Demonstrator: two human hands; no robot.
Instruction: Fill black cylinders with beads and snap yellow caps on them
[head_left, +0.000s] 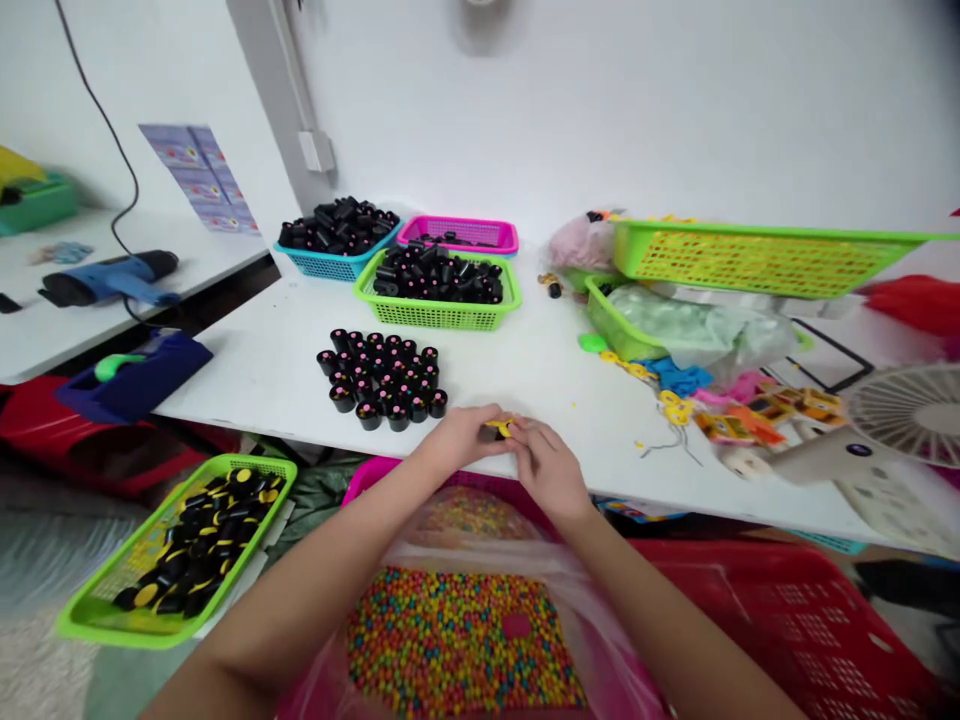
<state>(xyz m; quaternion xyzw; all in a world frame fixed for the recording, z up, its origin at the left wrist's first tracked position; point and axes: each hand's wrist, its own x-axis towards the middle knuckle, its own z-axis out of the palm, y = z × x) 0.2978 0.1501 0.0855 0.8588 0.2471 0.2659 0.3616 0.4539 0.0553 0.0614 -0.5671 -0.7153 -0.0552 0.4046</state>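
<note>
A partly finger-hidden yellow-and-black piece [502, 429] is pinched by left hand [471, 438] and right hand [549, 465], smooth round cylinders [386, 378] being clustered at ten o'clock.

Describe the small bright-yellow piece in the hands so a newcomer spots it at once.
Go to the long white table, middle of its front edge, where the left hand and right hand meet. Between their fingertips is the small bright-yellow piece; the upright black cylinders left of it show pink spots instead.
</note>
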